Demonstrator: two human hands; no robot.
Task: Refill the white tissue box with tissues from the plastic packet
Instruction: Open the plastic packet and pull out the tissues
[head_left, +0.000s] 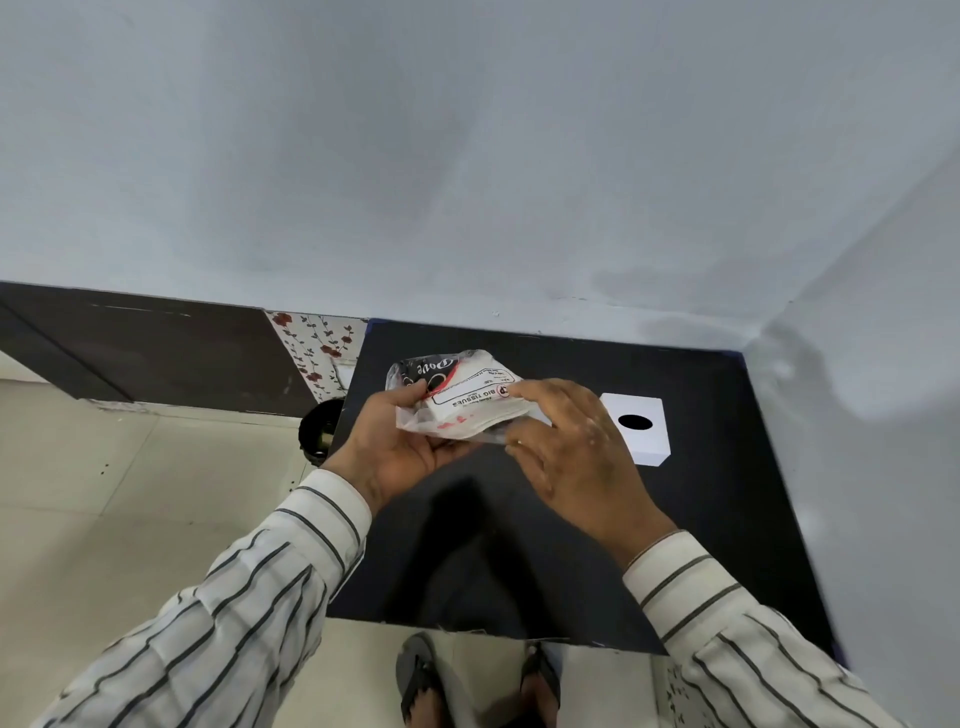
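Observation:
A clear plastic packet of white tissues (460, 397), printed in black and red, is held above the black table (519, 545). My left hand (400, 447) grips its left end from below, thumb on top. My right hand (576, 447) pinches the packet's right end with its fingertips. The white tissue box (641, 428), with a black oval hole in its top, stands on the table just right of my right hand. It is partly hidden by that hand.
The table sits in a corner, with grey walls behind it and to the right. A dark round bin (319, 428) stands on the tiled floor at the table's left edge. My sandalled feet (475, 680) are at the front edge.

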